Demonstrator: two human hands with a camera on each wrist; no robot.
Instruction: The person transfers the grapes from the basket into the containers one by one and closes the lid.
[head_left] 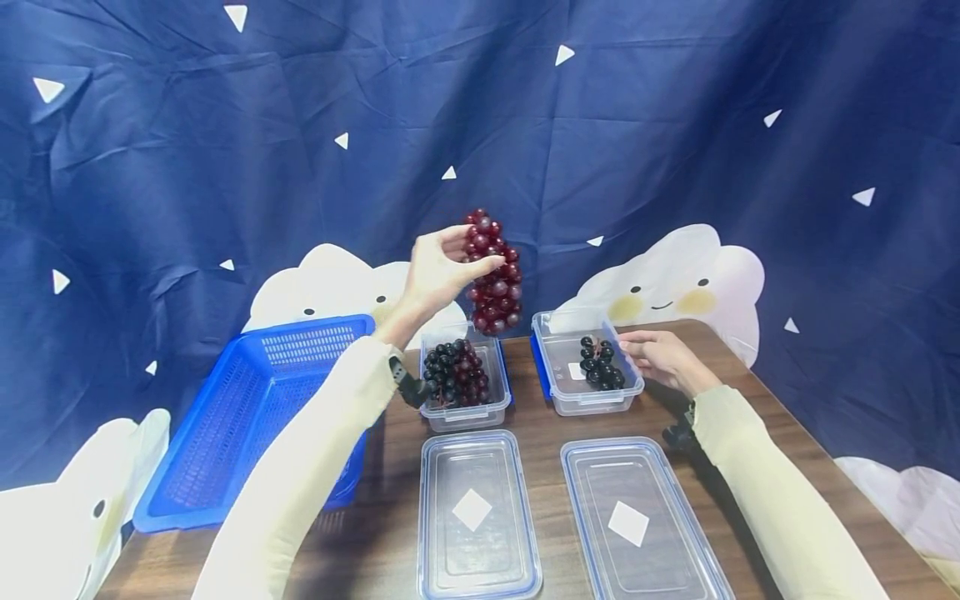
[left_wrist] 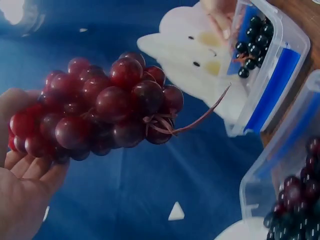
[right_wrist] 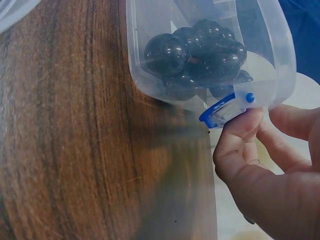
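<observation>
My left hand (head_left: 438, 271) grips a bunch of dark red grapes (head_left: 495, 283) between thumb and fingers, raised above the left clear container. In the left wrist view its thin stem (left_wrist: 202, 117) sticks out from the bunch (left_wrist: 95, 107). The left container (head_left: 468, 414) holds black grapes (head_left: 441, 371) and red grapes (head_left: 471, 379) side by side. At the right container (head_left: 592, 402), my right hand (head_left: 663, 358) holds the side wall, its bent fingers at the blue clip (right_wrist: 220, 111). A small bunch of black grapes (head_left: 600, 367) lies inside that container.
A blue plastic basket (head_left: 251, 417) stands at the left of the wooden table (head_left: 390, 533). Two clear lids, the left lid (head_left: 476, 562) and the right lid (head_left: 660, 567), lie in front of the containers. A blue cloth (head_left: 300, 167) hangs behind.
</observation>
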